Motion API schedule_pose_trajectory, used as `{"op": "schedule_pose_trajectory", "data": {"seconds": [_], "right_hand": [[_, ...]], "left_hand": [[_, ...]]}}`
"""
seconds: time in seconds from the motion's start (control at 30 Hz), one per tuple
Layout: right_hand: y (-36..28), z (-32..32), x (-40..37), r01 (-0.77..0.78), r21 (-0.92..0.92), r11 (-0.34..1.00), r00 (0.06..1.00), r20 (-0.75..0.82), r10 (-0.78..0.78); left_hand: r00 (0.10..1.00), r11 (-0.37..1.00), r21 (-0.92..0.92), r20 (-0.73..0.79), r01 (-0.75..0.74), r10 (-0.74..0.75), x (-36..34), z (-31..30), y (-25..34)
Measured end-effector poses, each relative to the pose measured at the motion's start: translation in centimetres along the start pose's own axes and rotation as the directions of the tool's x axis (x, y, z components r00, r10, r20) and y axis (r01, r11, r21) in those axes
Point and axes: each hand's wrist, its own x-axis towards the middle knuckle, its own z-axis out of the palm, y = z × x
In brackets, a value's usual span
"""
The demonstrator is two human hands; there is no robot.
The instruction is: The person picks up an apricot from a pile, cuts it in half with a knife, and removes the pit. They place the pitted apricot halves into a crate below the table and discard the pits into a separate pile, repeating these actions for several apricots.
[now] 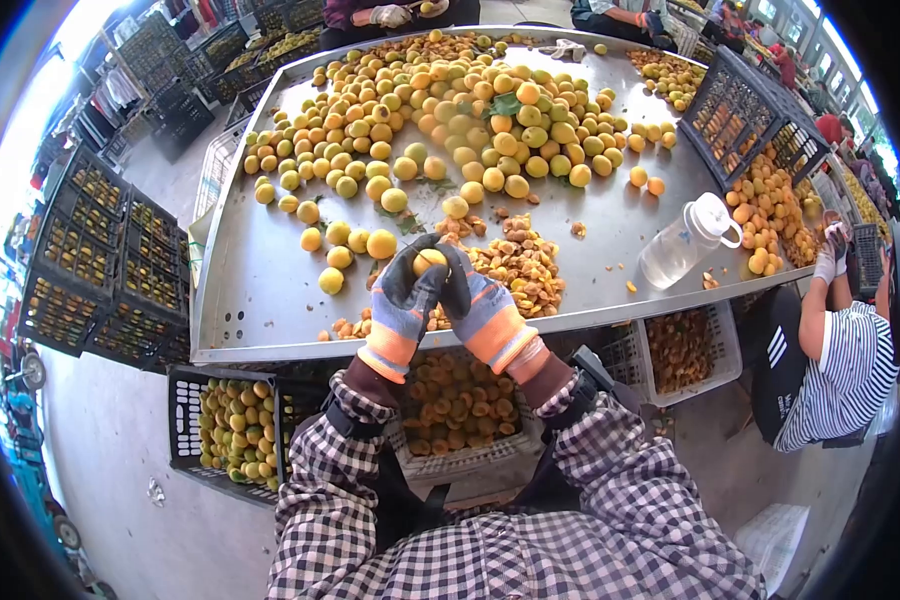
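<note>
Both gloved hands meet above the near edge of the metal table [240, 290]. A yellow apricot [429, 262] is held between their fingertips. My left hand [402, 303], in a dark-fingered glove with an orange cuff, is closed around the apricot's left side. My right hand [482, 308], gloved alike, presses its fingers against the right side; whether it holds anything small is hidden. Just beyond and to the right lies a pile of split apricot pieces [522, 265]. A large heap of whole apricots [410, 100] spreads over the far part of the table.
A clear water bottle [675, 250] stands to the right, near a tipped black crate [745, 110] with apricots spilling out. Below the table sit a crate of apricots [238, 430] and a basket of halves [460, 400]. A person in stripes [840, 370] sits at right.
</note>
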Motion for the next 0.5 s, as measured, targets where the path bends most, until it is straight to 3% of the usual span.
{"op": "schedule_pose_trajectory", "data": {"seconds": [0.1,0.17,0.2,0.27,0.33,0.4,0.43,0.47,0.5], "right_hand": [[-0.7,0.1,0.3,0.062,0.167,0.984,0.995,-0.083,-0.048],[-2.6,-1.4,0.8,0.097,0.468,0.878,0.975,-0.222,0.010],[-2.5,-1.3,0.7,0.097,0.468,0.879,0.975,-0.221,0.010],[-1.9,-0.9,0.7,-0.217,0.769,0.601,0.962,0.063,0.266],[-1.1,-2.1,1.1,-0.280,0.721,0.634,0.951,0.121,0.283],[-1.1,-2.3,0.9,-0.137,0.678,0.722,0.980,-0.011,0.197],[-1.1,-2.0,0.9,-0.170,0.703,0.691,0.969,-0.009,0.248],[-0.9,-2.3,0.8,-0.168,0.704,0.690,0.970,-0.005,0.242],[-1.3,-3.5,0.7,-0.173,0.710,0.682,0.978,0.040,0.205]], "left_hand": [[0.998,0.997,-0.040,0.001,-0.058,0.058,-0.4,0.4,1.0],[0.999,0.997,-0.062,-0.005,-0.037,0.037,-0.6,0.3,1.0],[1.000,0.996,-0.083,-0.009,-0.015,0.014,-0.7,0.1,1.0],[0.998,0.997,-0.060,-0.022,-0.054,0.053,-1.1,-0.5,0.1],[0.995,0.995,-0.034,-0.030,-0.093,0.092,-0.8,-0.7,-0.3],[1.000,0.986,-0.164,0.003,-0.004,0.004,-0.5,-0.8,0.1],[0.995,0.988,-0.128,0.053,0.089,-0.083,-0.6,-1.2,1.2],[0.996,0.988,-0.127,0.046,0.087,-0.082,-0.4,-1.4,1.4],[0.984,0.935,-0.307,0.030,0.178,-0.178,-0.1,-1.7,1.6]]}}
